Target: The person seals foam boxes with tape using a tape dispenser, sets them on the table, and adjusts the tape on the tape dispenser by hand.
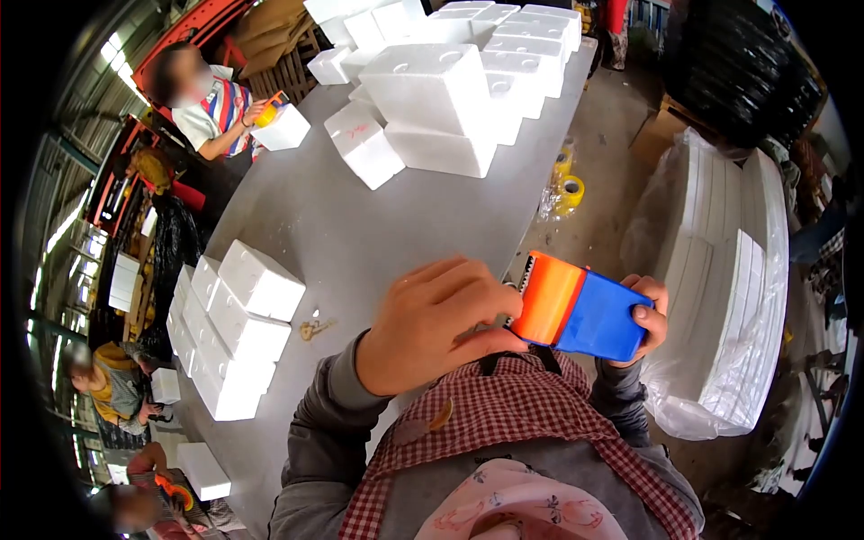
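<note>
My right hand [652, 315] is wrapped around the blue end of an orange and blue tape dispenser [585, 306], held above my apron near the table's edge. A row of metal teeth shows along the dispenser's orange end. My left hand [441, 319] is closed, its thumb and fingertips pinched together right by those teeth. Whatever lies between the fingertips is too small to make out.
White foam boxes [423, 99] are stacked at the table's far end, with another stack [234, 324] on the left. Keys [315, 327] lie on the grey table [360, 234]. Yellow tape rolls [570, 191] and plastic-wrapped foam sheets [720, 288] are to the right. Co-workers [211, 112] stand along the left side.
</note>
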Motion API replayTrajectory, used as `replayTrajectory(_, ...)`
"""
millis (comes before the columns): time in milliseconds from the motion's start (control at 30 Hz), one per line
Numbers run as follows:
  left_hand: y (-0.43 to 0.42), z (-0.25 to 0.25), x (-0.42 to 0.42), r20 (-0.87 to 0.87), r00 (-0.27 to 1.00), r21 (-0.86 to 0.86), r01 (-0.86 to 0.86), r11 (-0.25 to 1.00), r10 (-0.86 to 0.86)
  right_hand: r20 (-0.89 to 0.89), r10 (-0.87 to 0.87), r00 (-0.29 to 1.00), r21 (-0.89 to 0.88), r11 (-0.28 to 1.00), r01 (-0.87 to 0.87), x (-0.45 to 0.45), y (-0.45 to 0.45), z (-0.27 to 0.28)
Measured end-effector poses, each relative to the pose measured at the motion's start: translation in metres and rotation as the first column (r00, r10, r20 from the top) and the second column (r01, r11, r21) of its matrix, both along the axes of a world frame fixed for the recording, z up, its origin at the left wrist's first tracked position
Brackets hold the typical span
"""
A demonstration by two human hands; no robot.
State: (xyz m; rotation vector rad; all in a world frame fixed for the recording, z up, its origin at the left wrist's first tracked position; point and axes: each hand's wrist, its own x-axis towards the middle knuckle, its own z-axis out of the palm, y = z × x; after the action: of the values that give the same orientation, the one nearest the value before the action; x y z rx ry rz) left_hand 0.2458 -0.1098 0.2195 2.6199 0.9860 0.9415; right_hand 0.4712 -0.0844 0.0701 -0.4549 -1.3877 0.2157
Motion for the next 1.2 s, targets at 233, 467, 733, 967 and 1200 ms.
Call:
replayTrajectory(233,0.002,0.009,0.0,0.173,0.985,-0.202,0.037,0.979,-0.002,-0.021,0.097,0.995,-0.006,0.995,-0.097,0.001,0.002,-0.002)
replayTrajectory(467,0.002,0.015,-0.003,0.052,0.998,-0.122,-0.029,0.992,0.035,0.016,0.04,0.999,0.008,0.999,-0.04,0.001,0.002,0.003)
replayTrajectory(733,0.006,0.015,-0.003,-0.129,0.991,0.023,0.037,0.999,-0.033,0.099,0.015,0.995,0.029,0.999,-0.018,0.008,-0.001,0.008)
replayTrajectory(967,0.01,-0.003,0.003,-0.159,0.986,0.097,0.076,0.992,-0.059,0.136,-0.018,0.991,0.033,0.999,0.013,0.013,-0.001,0.009)
replayTrajectory(1200,0.006,-0.001,-0.004,0.028,0.996,-0.045,0.092,0.995,-0.09,0.019,-0.085,0.996,-0.008,0.996,0.085,0.01,-0.002,-0.001)
